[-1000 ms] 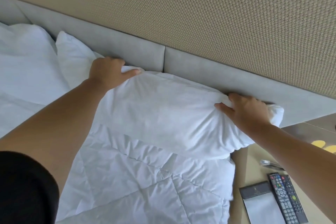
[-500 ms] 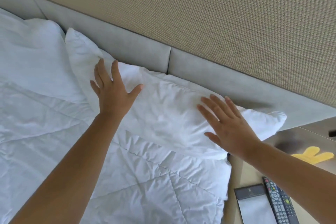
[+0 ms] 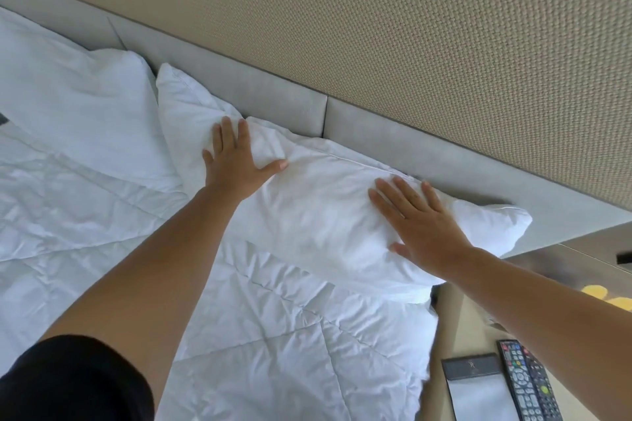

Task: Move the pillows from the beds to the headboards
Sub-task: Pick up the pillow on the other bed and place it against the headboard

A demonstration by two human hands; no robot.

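A white pillow (image 3: pixel 321 212) lies along the grey padded headboard (image 3: pixel 393 143), its long edge against it. My left hand (image 3: pixel 236 161) presses flat on the pillow's left part, fingers spread. On its right part rests my right hand (image 3: pixel 420 222), palm down with fingers apart. Neither hand grips the fabric. A second white pillow (image 3: pixel 78 113) lies to the left, also up against the headboard.
A white quilted duvet (image 3: pixel 273 335) covers the bed below the pillows. At the right is a wooden nightstand (image 3: pixel 455 321) with a remote control (image 3: pixel 526 383), a notepad in a dark holder (image 3: pixel 478 390) and something yellow (image 3: pixel 605 296). A beige textured wall (image 3: pixel 444 44) rises behind the headboard.
One second ago both hands gripped the pillow's top edge at the headboard. They let go and now press flat on the pillow's top; the left hand has shifted toward its left end.
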